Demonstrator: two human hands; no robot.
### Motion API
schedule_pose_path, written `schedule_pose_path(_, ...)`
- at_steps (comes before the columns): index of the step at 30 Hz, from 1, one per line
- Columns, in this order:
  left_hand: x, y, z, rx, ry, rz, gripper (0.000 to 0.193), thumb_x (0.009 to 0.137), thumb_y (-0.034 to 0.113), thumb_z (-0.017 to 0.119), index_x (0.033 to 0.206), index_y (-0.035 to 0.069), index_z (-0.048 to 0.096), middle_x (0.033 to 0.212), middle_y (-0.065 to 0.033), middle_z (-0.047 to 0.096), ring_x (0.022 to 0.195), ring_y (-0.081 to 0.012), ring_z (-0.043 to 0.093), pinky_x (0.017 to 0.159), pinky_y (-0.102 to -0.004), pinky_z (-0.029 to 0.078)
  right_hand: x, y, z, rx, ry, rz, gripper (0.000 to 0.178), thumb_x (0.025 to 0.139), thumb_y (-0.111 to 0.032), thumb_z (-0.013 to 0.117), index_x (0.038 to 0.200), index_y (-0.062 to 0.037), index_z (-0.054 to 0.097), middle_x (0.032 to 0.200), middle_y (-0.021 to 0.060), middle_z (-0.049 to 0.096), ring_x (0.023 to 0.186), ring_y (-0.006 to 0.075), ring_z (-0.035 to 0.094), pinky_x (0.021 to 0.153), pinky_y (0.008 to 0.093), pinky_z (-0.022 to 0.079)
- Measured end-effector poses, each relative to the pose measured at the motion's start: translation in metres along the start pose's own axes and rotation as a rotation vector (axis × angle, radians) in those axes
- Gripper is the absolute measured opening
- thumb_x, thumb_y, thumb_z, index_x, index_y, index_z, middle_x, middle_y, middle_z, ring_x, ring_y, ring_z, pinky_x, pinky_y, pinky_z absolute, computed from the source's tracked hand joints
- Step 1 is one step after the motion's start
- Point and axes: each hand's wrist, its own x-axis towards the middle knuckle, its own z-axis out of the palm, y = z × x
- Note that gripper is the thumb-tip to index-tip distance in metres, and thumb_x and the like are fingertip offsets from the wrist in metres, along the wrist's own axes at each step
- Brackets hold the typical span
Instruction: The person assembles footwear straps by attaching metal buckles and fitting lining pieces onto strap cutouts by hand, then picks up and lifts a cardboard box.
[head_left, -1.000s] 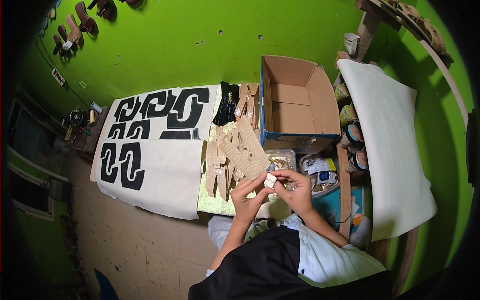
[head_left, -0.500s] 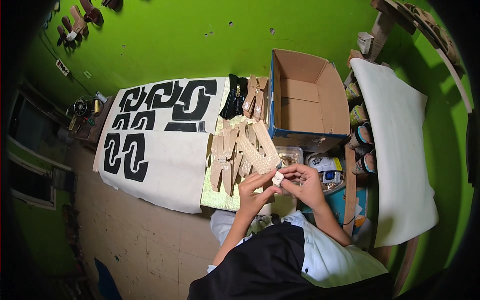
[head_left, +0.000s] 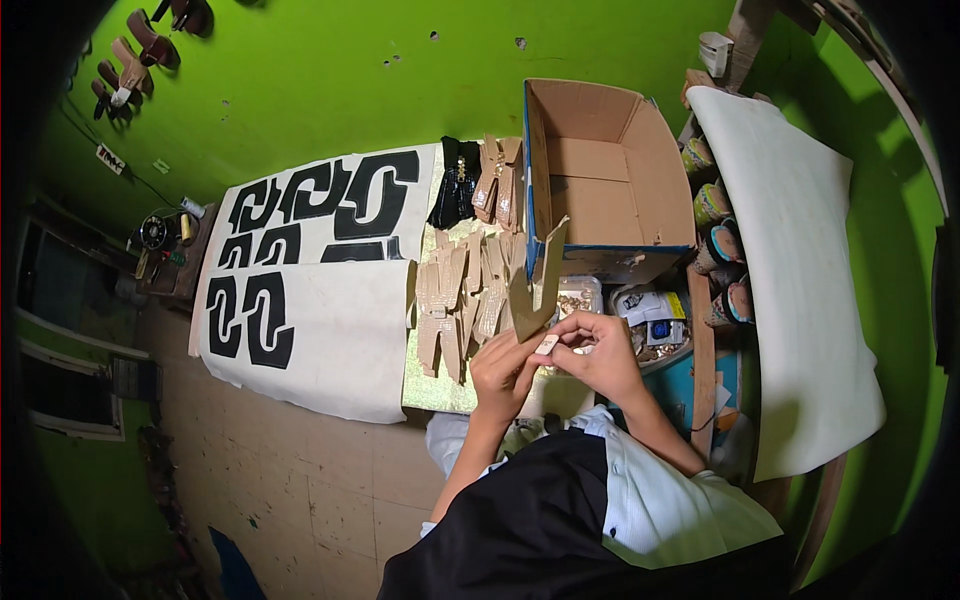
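Observation:
My left hand [head_left: 498,372] is closed on the lower end of a beige shoe-upper strap piece [head_left: 538,285]. The piece stands up from my fingers, its forked upper part turned nearly edge-on. A small whitish rectangular tab [head_left: 547,344] with dark marks shows between my two hands. My right hand [head_left: 603,352] pinches at the tab's right side with thumb and fingertips; whether it is a label or the strap's folded end I cannot tell. Just left of my hands lies a pile of similar beige textured strap pieces [head_left: 445,300] on the gold-coloured tabletop [head_left: 425,392].
An open cardboard box [head_left: 600,185] stands behind my hands. Beside them sit a clear tub of small metallic fittings [head_left: 580,292] and another container [head_left: 655,318]. White sheets with black cut-outs [head_left: 268,318] cover the left side. A white sheet roll [head_left: 790,270] hangs at right.
The strap piece has turned from lying face-up and slanting left to standing nearly edge-on. The whitish tab has tilted with it, and both hands keep hold close together.

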Motion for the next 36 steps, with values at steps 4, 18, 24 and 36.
schedule_pose_path(4, -0.004, -0.004, 0.001, -0.023, -0.013, -0.033, 0.027, 0.065, 0.004, 0.067, 0.092, 0.001, 0.065, 0.071, -0.0115, 0.061, 0.064, -0.0245, 0.057, 0.059, -0.0285, 0.043, -0.001, 0.005, 0.0, -0.023, 0.029, -0.022, 0.018, 0.065, -0.009, 0.073, 0.076, 0.0009, 0.062, 0.064, 0.0035, 0.061, 0.058, 0.0044, 0.054, 0.054, 0.0192, 0.044)
schedule_pose_path(18, -0.011, 0.0, 0.002, -0.28, -0.063, -0.426, 0.013, 0.072, -0.002, 0.06, 0.083, 0.0, 0.067, 0.067, -0.0081, 0.061, 0.058, -0.0137, 0.054, 0.059, -0.0243, 0.041, -0.003, -0.002, -0.004, -0.066, 0.01, 0.063, 0.012, 0.068, -0.003, 0.064, 0.079, 0.0013, 0.063, 0.064, 0.0002, 0.062, 0.056, 0.0007, 0.051, 0.051, 0.0158, 0.041)
schedule_pose_path(24, -0.02, -0.009, 0.005, -0.414, 0.033, -0.572, 0.009, 0.078, 0.005, 0.061, 0.079, -0.004, 0.064, 0.068, -0.0069, 0.062, 0.06, -0.01, 0.052, 0.057, -0.0222, 0.039, -0.004, -0.006, -0.004, -0.03, -0.001, 0.063, 0.018, 0.068, -0.005, 0.067, 0.083, 0.0045, 0.062, 0.07, 0.0049, 0.065, 0.062, 0.004, 0.057, 0.058, 0.0181, 0.046)
schedule_pose_path(36, -0.006, 0.021, -0.002, -0.451, 0.138, -0.475, 0.03, 0.087, 0.022, 0.056, 0.078, -0.006, 0.061, 0.067, -0.0015, 0.054, 0.061, -0.0056, 0.042, 0.053, -0.0206, 0.032, -0.007, -0.018, -0.001, -0.122, -0.007, -0.335, 0.034, 0.07, -0.005, 0.068, 0.103, -0.0011, 0.061, 0.086, 0.0106, 0.064, 0.077, 0.0137, 0.061, 0.07, 0.0249, 0.047)
